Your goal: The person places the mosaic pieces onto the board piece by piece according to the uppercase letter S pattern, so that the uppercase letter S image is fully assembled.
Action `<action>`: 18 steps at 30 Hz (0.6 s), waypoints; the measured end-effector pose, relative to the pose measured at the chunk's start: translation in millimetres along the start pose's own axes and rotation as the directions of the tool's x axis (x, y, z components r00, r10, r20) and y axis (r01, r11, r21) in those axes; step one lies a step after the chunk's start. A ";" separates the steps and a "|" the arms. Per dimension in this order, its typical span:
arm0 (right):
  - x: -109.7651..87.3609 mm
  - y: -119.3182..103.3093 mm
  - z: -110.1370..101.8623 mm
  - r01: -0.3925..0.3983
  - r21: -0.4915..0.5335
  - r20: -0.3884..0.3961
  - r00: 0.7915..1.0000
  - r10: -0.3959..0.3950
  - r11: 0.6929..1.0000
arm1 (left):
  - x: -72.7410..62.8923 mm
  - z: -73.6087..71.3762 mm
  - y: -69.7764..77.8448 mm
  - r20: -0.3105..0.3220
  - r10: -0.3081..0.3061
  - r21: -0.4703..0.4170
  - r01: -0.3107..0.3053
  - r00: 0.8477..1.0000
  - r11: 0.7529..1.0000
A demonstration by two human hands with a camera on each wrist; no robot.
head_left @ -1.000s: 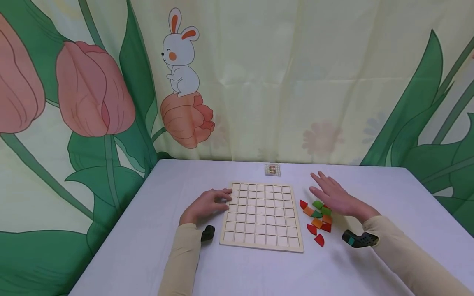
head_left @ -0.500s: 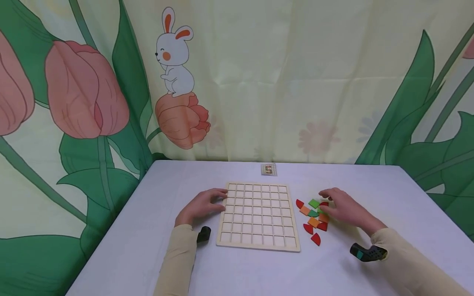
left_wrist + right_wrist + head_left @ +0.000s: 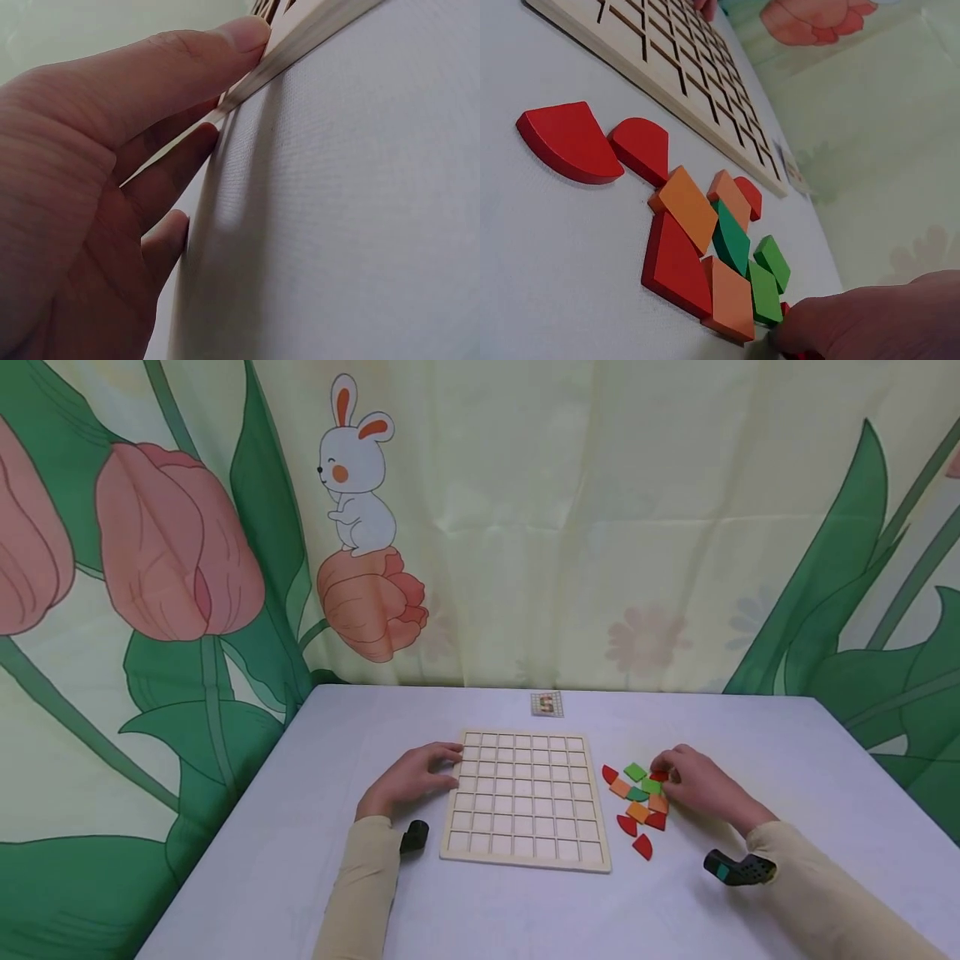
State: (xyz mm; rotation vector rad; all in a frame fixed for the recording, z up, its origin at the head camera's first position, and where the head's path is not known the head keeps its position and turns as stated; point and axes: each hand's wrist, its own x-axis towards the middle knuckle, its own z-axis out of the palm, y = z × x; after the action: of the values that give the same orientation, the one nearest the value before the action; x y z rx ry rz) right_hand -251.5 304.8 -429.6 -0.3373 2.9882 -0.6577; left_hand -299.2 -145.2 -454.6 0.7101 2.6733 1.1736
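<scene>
Board of pale wood with a raised square grid (image 3: 521,803) lies flat on the white-covered table (image 3: 255,868), between the two hands. The left hand (image 3: 405,778) is at its left edge, thumb and fingers loosely spread; the left wrist view shows the thumb tip against the rim, apparently to keep the board from sliding.

Just beyond the board's right edge lies a loose cluster of painted pieces: red quarter-rounds (image 3: 642,847), orange squares (image 3: 637,812), light green squares (image 3: 635,772) and a dark green piece with a curved side (image 3: 637,794). That spot seems to suit the right hand's reach.

At the cluster's far right, the right hand (image 3: 701,783) has its fingers drawn narrow around a small red piece (image 3: 658,776), seemingly pinching it from above so that its neighbours stay undisturbed. The fingers cover most of it, so whether it is off the table cannot be told.

A small gridded card with a coloured picture (image 3: 547,704) lies behind the board, probably there to stay visible.
</scene>
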 end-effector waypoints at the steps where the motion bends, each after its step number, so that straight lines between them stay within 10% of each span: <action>1: 0.1 1.1 -0.1 0.001 0.000 0.003 1.000 -0.001 1.000 | 0.0 0.1 0.2 0.001 -0.003 0.002 0.003 1.000 1.000; 18: 7.5 12.2 -3.1 0.043 -0.028 0.003 0.999 -0.043 0.999 | -1.9 -0.8 3.1 0.001 -0.008 -0.018 0.008 1.000 1.000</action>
State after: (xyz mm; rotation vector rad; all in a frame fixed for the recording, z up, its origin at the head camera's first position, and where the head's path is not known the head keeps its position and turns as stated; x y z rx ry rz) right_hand -261.6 315.1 -432.1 -0.4052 2.9985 -0.6201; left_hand -296.6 -144.8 -452.0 0.6971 2.6583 1.1938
